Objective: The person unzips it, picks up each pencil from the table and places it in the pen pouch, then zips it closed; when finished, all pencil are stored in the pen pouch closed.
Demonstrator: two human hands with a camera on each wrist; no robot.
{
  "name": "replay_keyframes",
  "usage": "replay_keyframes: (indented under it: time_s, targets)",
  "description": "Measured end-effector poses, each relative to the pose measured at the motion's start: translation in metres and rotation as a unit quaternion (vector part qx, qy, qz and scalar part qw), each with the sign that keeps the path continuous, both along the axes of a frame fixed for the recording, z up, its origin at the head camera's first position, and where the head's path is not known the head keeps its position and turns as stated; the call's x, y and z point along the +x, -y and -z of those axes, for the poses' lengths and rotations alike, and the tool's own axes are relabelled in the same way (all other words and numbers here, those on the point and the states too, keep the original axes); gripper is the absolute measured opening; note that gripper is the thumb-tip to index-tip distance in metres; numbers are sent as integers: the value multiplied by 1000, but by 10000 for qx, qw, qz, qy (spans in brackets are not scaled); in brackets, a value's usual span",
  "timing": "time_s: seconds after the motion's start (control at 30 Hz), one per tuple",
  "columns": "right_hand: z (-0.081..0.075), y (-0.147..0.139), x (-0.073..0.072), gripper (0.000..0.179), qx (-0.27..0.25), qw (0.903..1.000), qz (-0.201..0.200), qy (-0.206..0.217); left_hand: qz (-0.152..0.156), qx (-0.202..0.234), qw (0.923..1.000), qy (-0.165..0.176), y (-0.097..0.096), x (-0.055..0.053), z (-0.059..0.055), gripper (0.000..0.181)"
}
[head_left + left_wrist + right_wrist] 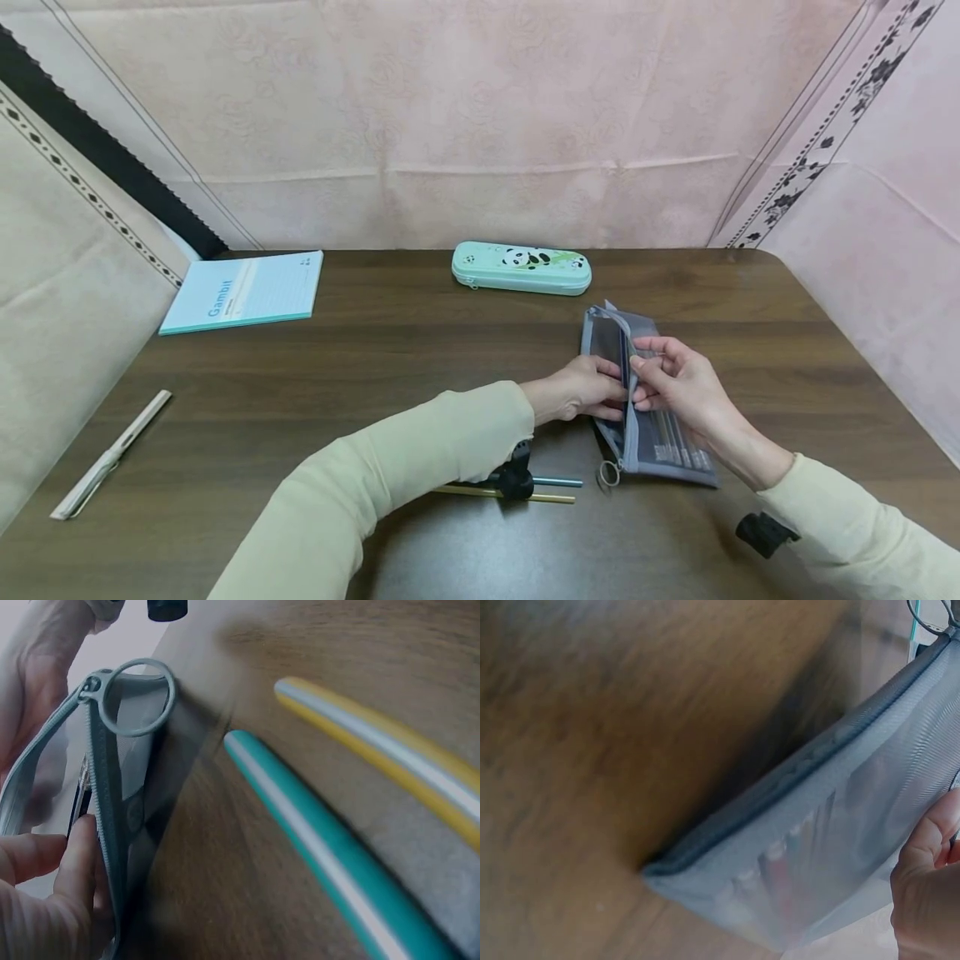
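Note:
A grey mesh zip pouch [667, 450] lies at the right of the table with its zip open. Several slim things show faintly through its mesh [780, 885] in the right wrist view. My left hand [585, 390] reaches into the opening; its thumb and finger pinch a slim dark pen [81, 799] with a silvery part. With thumb and fingers, my right hand [678, 379] grips the pouch's zip edge and holds it aside. A large pull ring [174, 694] hangs from the zip slider at the near end.
A teal rod [558, 482] and a gold rod [551, 499] lie beneath my left wrist. A mint panda pencil case [487, 271] stands at the back, a light blue Gambit pad [262, 287] at back left. A slim white tool [112, 454] lies at left.

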State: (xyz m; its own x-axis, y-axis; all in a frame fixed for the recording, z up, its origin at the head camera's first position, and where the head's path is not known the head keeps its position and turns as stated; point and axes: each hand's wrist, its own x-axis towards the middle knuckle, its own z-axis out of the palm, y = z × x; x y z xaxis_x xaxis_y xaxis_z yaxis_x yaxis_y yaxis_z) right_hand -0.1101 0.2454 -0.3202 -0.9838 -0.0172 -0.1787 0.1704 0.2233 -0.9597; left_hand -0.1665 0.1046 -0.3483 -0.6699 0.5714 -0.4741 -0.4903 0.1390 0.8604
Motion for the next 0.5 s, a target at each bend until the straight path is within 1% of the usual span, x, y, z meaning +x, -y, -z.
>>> replay_keyframes:
  time_s: [0.13,0.23,0.3,0.37,0.43,0.5]
  targets:
    - [1,0,1,47,-95,10000,18,16,71,76,9999,20,6,1,-1,43]
    - [2,0,1,47,-106,9999,30,3,382,87,9992,-78,22,1,-4,44]
    - [2,0,0,47,-105,9999,42,-23,735,11,9970,-244,37,1,-7,43]
    - [3,0,0,47,-88,9999,46,-53,1219,-171,9914,-437,56,0,-8,41]
    - [2,-1,0,48,-57,9999,40,-71,1745,-387,9819,-626,77,1,-8,39]
    - [2,-2,0,49,-24,10000,39,-63,2229,-608,9693,-841,98,2,-8,37]
